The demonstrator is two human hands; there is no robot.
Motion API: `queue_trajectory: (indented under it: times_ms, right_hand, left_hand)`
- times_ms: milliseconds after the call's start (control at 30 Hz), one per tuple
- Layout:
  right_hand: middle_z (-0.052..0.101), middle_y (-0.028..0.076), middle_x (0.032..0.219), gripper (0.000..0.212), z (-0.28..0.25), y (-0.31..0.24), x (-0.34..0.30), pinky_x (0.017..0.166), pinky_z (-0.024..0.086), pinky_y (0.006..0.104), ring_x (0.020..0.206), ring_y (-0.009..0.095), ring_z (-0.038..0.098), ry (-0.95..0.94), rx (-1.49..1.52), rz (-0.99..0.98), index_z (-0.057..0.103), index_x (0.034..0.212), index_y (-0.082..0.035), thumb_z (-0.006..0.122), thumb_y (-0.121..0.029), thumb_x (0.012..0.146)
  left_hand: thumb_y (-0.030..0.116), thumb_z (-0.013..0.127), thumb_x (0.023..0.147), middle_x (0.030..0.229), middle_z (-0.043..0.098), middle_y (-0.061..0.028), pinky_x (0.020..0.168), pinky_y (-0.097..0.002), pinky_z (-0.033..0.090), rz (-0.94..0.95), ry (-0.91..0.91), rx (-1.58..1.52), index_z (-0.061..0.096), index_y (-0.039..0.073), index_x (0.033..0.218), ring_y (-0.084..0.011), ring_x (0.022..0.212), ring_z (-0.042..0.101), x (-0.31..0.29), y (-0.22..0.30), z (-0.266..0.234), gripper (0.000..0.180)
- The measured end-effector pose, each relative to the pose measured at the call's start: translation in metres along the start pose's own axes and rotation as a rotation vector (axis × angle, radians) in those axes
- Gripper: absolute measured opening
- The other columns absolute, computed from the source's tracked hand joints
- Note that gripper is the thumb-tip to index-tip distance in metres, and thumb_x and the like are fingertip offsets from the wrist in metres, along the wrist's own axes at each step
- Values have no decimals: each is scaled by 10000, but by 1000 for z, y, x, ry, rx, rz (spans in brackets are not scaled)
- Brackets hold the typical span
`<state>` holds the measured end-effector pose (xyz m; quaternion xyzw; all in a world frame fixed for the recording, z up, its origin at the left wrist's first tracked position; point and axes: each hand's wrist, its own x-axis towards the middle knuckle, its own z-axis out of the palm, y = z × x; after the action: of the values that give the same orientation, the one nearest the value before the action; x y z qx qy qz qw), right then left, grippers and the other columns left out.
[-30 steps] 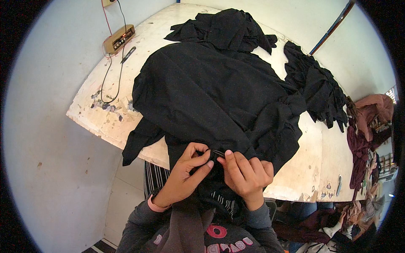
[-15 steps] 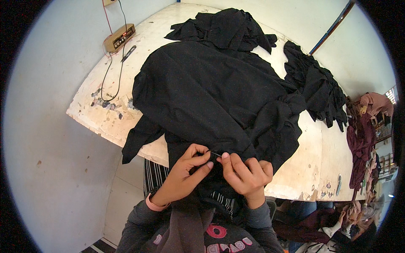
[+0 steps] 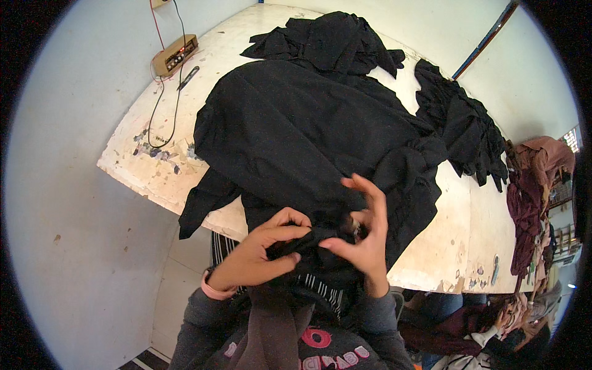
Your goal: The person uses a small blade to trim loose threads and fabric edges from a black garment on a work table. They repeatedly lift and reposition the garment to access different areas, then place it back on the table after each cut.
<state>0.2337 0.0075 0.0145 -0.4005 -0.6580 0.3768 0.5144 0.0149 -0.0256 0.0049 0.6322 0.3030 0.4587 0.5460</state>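
A large black garment [image 3: 296, 117] lies crumpled across the table, its near end hanging over the front edge towards my lap. My left hand [image 3: 262, 250], a pink band at its wrist, pinches a fold of this black cloth between thumb and fingers. Just to the right, my right hand [image 3: 367, 237] is opened out, with thumb and index finger stretched apart beside the same fold. A small pale glint shows near its curled fingers, too blurred to name. One sleeve-like end of the garment dangles off the table at the left.
More black cloth is heaped at the back [image 3: 333, 43] and at the right [image 3: 462, 123] of the worn white table [image 3: 425, 271]. A tan box with lights [image 3: 176, 57] trails cables at the far left. Brown and maroon clothes [image 3: 527, 197] hang at the right.
Both hands were pinching close together, a thin dark strand between them. My right hand has since spread its fingers and raised the index finger; my left stays on the cloth.
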Motion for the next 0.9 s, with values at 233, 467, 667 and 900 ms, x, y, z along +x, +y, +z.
queue_trajectory:
  times_ms: [233,467,667,900]
  right_hand:
    - [653,-71,881,264,13,55,5,632,367,200,683,9,463,-203,509,415,701,1071,-75,842,-110,850]
    - [540,-107,768,161,45,48,12,613,312,193,669,-4,411,149,451,468,657,969,-91,797,-154,918]
    - [540,-96,797,227,54,60,9,638,340,200,703,10,442,342,516,409,625,1008,-91,812,-178,913]
    - [602,-18,886,307,62,26,1,778,456,251,854,83,548,112,17,121,618,950,-40,874,-146,817]
  left_hand:
    - [-108,596,747,1287,585,-121,880,-369,462,122,-214,626,703,46,963,-246,1012,589,35,43,-78,287]
    - [112,735,932,850,679,-52,663,-278,501,-190,604,693,588,39,1252,-201,703,663,27,-15,-84,360]
    - [97,737,938,1276,554,-84,893,-283,515,-80,662,-94,518,3,1391,-144,1048,598,-19,-46,-15,512]
    - [68,573,997,958,598,-84,702,-282,470,0,651,393,574,6,1415,-137,807,583,-11,-43,-6,423]
